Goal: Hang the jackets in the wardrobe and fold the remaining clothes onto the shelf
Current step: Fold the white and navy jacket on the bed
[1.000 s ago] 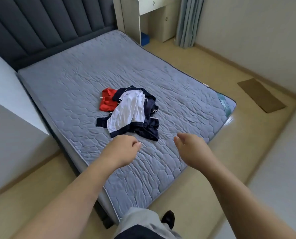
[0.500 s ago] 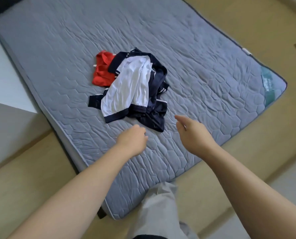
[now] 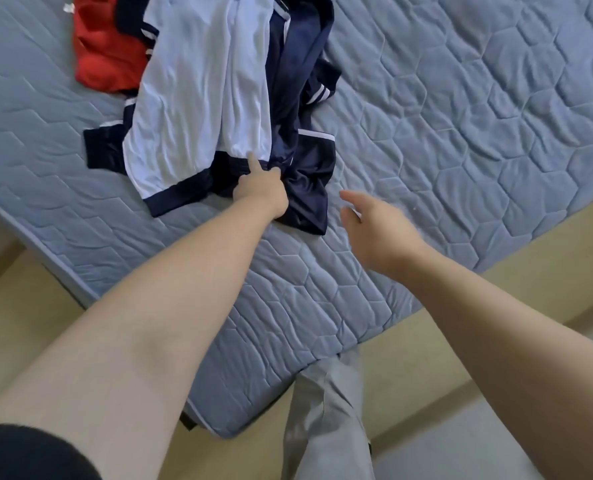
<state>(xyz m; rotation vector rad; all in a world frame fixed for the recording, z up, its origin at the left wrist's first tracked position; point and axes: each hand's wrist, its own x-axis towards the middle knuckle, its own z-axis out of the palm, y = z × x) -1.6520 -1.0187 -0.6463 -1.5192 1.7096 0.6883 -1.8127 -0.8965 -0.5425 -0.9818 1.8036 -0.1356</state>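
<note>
A heap of clothes lies on the grey quilted mattress [image 3: 461,133]. On top is a white garment with navy trim [image 3: 201,91]. Under and beside it lies a navy garment with white stripes [image 3: 302,98], and a red garment [image 3: 104,53] sticks out at the far left. My left hand [image 3: 262,187] grips the navy fabric at the near edge of the heap, with the forefinger stretched onto the white hem. My right hand [image 3: 374,223] hovers just right of the heap above the mattress, fingers spread and holding nothing.
The mattress corner [image 3: 226,427] points toward me, with beige floor [image 3: 426,375] on both sides of it. My grey trouser leg [image 3: 326,427] stands at the corner.
I have leaned in closer to the bed. My left hand reached forward and took hold of the navy fabric. My right hand moved forward and opened its fingers.
</note>
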